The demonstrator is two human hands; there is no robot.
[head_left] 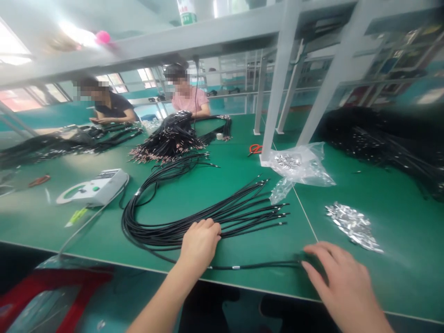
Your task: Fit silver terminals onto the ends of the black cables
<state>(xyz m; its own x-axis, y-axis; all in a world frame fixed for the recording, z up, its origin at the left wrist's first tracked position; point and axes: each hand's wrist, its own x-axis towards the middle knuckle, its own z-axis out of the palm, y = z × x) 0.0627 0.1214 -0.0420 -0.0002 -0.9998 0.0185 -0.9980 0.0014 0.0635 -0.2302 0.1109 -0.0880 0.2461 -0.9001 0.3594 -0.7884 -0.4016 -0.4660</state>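
Bundle of cables (pixel 163 225) under the left hand (pixel 201 245), a single cable (pixel 258 266) by the right hand (pixel 342 277)

The bundle of cables curves across the middle of the green bench (pixel 239 171), its loose tips fanned to the right. The left hand is curled over it, gripping the strands. The single cable runs along the near edge to the right hand, whose thumb and fingers are parted around its blurred tip; whether they pinch it I cannot tell.

Right of the fan lies a pile of clips (pixel 354 226). Beyond, a plastic bag (pixel 305 164) sits against a shelf post (pixel 277 88), which stands between the near work and the far right. Orange-handled scissors (pixel 255 149) lie beside that post. A boxy machine (pixel 104 187) is at left, and a cable heap (pixel 176 136) spreads farther back, where two people sit.

The cables are smooth, black and round, with pale bands; the clips are shiny, silvery and small. The bag is clear and crumpled, the post straight and painted white, the machine pale grey with a green knob.
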